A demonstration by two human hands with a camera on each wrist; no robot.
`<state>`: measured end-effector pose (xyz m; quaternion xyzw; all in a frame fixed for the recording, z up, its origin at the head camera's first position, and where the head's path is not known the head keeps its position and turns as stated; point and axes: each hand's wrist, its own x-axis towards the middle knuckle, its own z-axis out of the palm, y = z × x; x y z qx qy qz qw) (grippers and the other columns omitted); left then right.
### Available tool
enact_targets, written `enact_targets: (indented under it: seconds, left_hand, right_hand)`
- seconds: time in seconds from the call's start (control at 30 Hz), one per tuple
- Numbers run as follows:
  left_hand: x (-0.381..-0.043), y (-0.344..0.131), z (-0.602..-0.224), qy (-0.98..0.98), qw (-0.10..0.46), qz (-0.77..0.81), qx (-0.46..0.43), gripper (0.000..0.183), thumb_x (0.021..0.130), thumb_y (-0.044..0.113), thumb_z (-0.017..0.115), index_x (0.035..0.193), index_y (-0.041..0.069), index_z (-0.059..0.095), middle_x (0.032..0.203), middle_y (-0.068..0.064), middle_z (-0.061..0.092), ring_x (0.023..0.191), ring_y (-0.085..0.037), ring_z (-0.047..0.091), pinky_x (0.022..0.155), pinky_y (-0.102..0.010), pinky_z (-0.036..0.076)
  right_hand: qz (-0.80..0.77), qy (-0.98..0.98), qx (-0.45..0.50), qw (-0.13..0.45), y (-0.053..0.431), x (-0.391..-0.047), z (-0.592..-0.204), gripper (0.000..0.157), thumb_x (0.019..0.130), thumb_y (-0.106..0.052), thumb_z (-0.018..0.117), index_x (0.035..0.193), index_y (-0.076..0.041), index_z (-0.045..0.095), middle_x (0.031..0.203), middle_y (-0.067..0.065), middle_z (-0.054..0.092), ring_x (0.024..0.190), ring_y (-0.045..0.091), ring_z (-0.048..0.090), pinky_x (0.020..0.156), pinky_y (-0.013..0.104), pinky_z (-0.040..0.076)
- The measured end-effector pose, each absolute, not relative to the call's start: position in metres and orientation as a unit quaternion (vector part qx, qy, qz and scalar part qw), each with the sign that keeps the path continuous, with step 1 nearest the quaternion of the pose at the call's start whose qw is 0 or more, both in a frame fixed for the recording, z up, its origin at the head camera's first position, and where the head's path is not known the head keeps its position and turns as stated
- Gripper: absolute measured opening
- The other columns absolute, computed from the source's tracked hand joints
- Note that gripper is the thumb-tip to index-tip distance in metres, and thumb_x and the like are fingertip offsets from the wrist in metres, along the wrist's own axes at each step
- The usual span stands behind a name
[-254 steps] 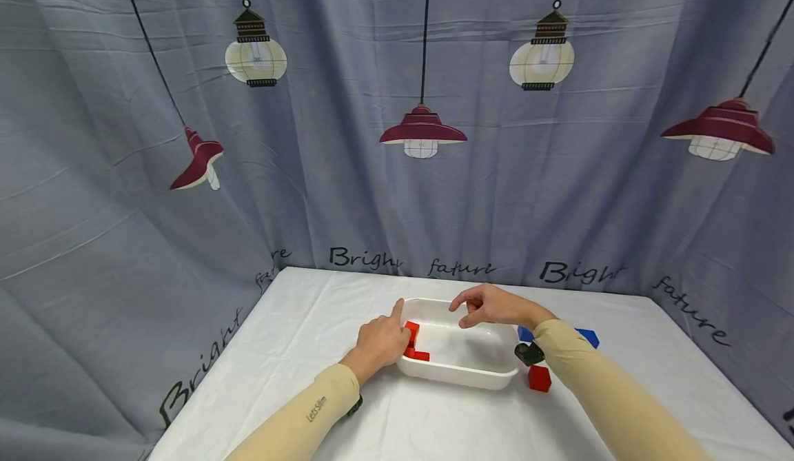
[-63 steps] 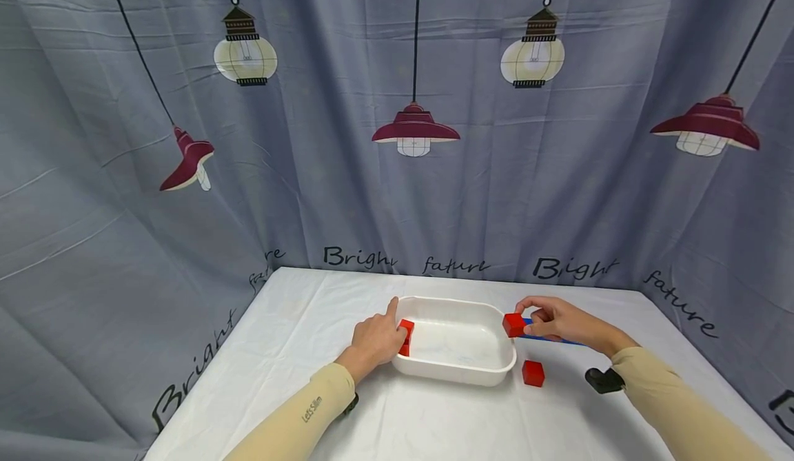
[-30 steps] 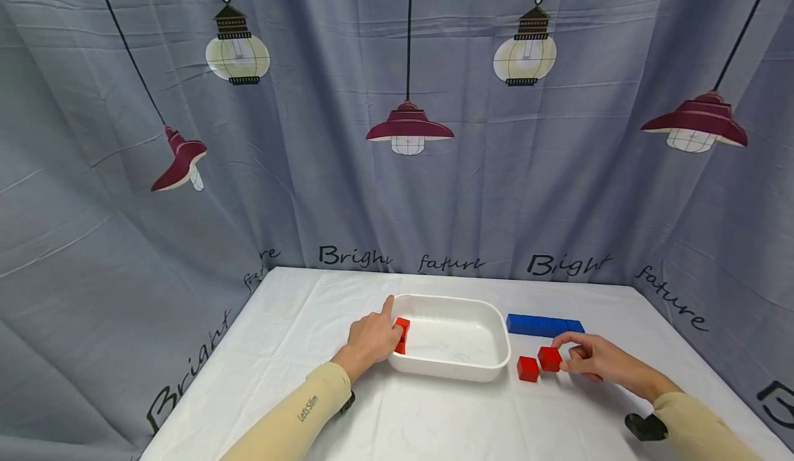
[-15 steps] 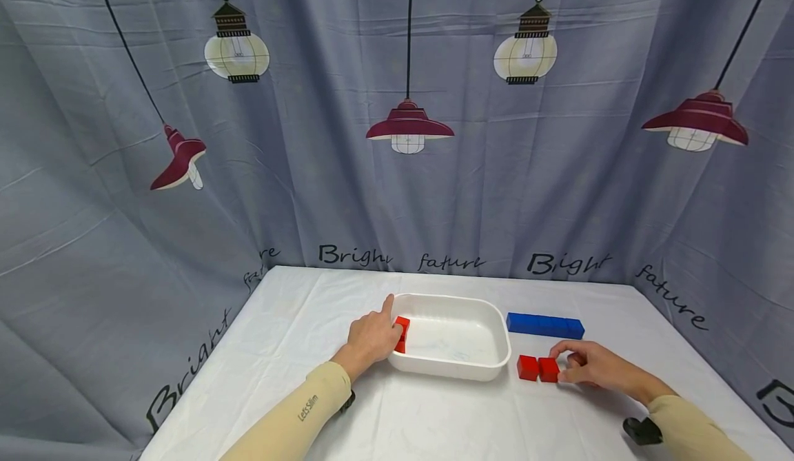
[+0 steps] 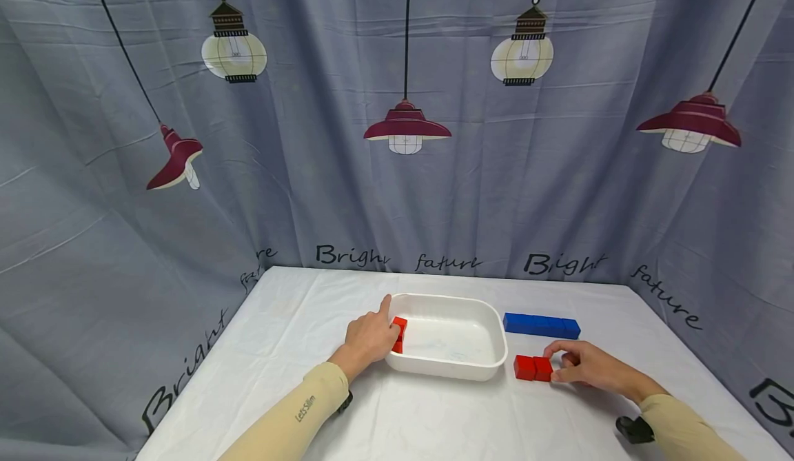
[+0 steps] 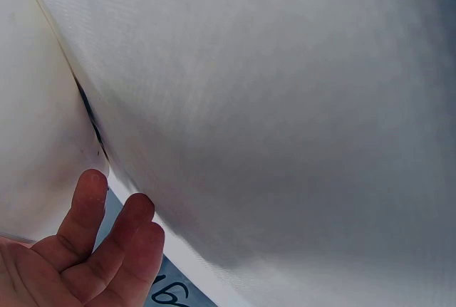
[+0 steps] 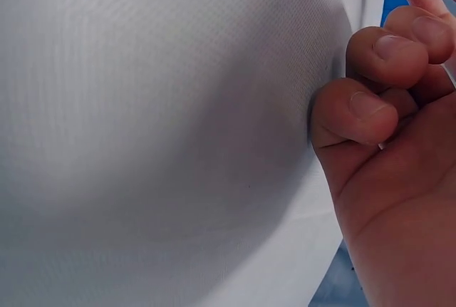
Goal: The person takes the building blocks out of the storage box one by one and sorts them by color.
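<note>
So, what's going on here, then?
A person's right hand pinches one red block, which sits beside another red block on the white-covered table. Their left hand grips the left end of a white tray, with more red pieces inside that end. Farther back lies a row of blue blocks.

The tray (image 5: 443,370) looks like smooth plastic with a soft gloss, faint highlights showing on its floor. The red blocks (image 5: 524,368) and blue blocks (image 5: 541,325) have smooth, flat faces (plastic or painted wood, hard to tell which). The tablecloth (image 5: 422,419) is matt fabric, finely woven and lightly creased. The curtain (image 5: 310,103) is dull printed cloth in soft folds; the sleeves (image 5: 291,416) are smooth, matt cloth.
</note>
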<state>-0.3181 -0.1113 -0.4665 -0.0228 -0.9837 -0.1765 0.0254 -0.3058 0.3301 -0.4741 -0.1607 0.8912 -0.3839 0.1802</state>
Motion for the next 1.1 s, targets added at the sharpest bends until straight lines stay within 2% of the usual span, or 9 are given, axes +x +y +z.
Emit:
enact_targets:
  seconds: [0.4, 0.63, 0.87, 1.1]
  left_hand:
    - [-0.319, -0.113, -0.467, -0.982, 0.024, -0.183, -0.029, 0.070, 0.096, 0.036, 0.052, 0.159, 0.013, 0.030, 0.090, -0.010, 0.070, 0.075, -0.022, 0.061, 0.074, -0.043, 0.051]
    - [-0.319, -0.112, -0.467, -0.982, 0.021, -0.186, -0.026, 0.070, 0.096, 0.035, 0.052, 0.158, 0.013, 0.030, 0.094, -0.012, 0.071, 0.077, -0.023, 0.063, 0.077, -0.044, 0.052]
    - [-0.319, -0.113, -0.467, -0.981, 0.015, -0.192, -0.022, 0.068, 0.098, 0.032, 0.049, 0.159, 0.015, 0.028, 0.069, -0.003, 0.059, 0.065, -0.021, 0.055, 0.069, -0.039, 0.049]
    - [-0.318, -0.112, -0.467, -0.982, 0.019, -0.188, -0.027, 0.065, 0.099, 0.030, 0.048, 0.159, 0.015, 0.029, 0.068, -0.001, 0.057, 0.063, -0.020, 0.054, 0.065, -0.038, 0.047]
  right_hand:
    - [-0.381, 0.892, -0.160, 0.184, 0.329, -0.307, -0.471, 0.045, 0.088, -0.025, 0.078, 0.125, -0.006, 0.061, 0.075, 0.004, 0.049, 0.064, 0.015, 0.047, 0.055, 0.023, 0.037]
    - [-0.384, 0.891, -0.171, 0.172, 0.324, -0.312, -0.460, 0.047, 0.089, -0.022, 0.076, 0.129, -0.005, 0.058, 0.075, 0.004, 0.048, 0.063, 0.015, 0.046, 0.054, 0.023, 0.037]
    - [-0.375, 0.895, -0.189, 0.151, 0.301, -0.319, -0.440, 0.048, 0.088, -0.025, 0.078, 0.127, -0.005, 0.059, 0.073, 0.002, 0.046, 0.064, 0.014, 0.046, 0.054, 0.023, 0.037]
    - [-0.384, 0.887, -0.210, 0.145, 0.274, -0.327, -0.425, 0.045, 0.089, -0.024, 0.076, 0.127, -0.004, 0.060, 0.074, 0.003, 0.047, 0.066, 0.014, 0.047, 0.056, 0.025, 0.038]
